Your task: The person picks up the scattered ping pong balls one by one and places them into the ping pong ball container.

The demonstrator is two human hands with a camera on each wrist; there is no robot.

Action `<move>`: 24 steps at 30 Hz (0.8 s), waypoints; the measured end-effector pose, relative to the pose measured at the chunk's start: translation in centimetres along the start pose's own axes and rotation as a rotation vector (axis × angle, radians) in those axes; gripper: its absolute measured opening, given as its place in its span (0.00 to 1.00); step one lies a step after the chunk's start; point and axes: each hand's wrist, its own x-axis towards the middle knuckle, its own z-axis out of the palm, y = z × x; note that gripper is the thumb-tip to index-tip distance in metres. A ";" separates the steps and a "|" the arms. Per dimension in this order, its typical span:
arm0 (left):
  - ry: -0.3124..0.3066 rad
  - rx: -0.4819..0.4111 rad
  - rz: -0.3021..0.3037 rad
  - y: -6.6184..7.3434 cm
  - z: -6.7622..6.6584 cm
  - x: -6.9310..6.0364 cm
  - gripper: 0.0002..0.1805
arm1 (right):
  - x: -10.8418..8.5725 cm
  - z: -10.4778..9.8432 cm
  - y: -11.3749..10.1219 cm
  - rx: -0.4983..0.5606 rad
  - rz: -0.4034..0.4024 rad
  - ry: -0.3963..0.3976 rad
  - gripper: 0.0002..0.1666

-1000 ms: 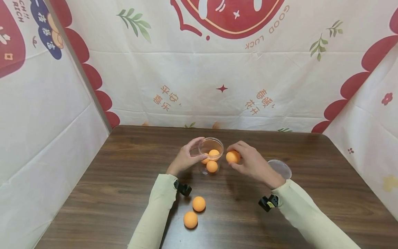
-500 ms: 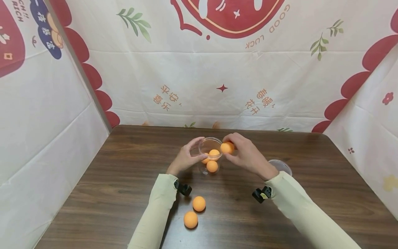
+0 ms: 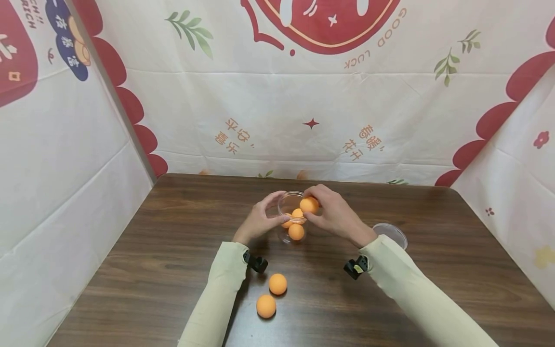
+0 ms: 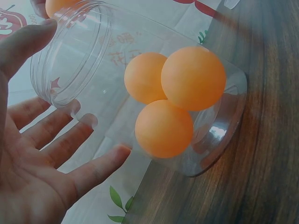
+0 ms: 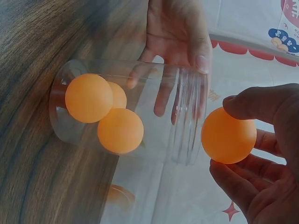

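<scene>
A clear plastic jar [image 4: 107, 84] stands upright on the table with three orange ping-pong balls [image 4: 163, 128] inside it. Around the jar's upper part my left hand [image 3: 257, 221] curves, thumb at the rim and fingers along the far side, steadying it. My right hand [image 3: 334, 212] pinches another orange ping-pong ball [image 5: 229, 135] between thumb and fingers, just over the right side of the jar's mouth. Two more ping-pong balls [image 3: 266, 306] lie on the table nearer to me, in front of the jar.
A round clear lid [image 3: 390, 234] lies on the brown wooden table [image 3: 173, 270], right of the jar and partly behind my right forearm. Printed white cloth [image 3: 269, 96] hangs along the back and both sides of the table.
My right hand has carried its ping-pong ball leftward and slightly up, from beside the jar to its mouth. The left hand and the jar stay in place.
</scene>
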 end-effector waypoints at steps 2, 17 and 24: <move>0.005 -0.008 -0.004 -0.9 0.1 0.2 0.36 | 0.1 0.2 0.0 0.005 0.000 0.003 0.19; 0.011 -0.027 0.026 -2.3 0.2 0.7 0.35 | 0.8 1.6 0.1 0.024 -0.007 0.007 0.19; 0.015 -0.006 0.019 -2.4 0.1 0.7 0.36 | 0.9 1.7 -0.1 0.021 0.018 -0.012 0.20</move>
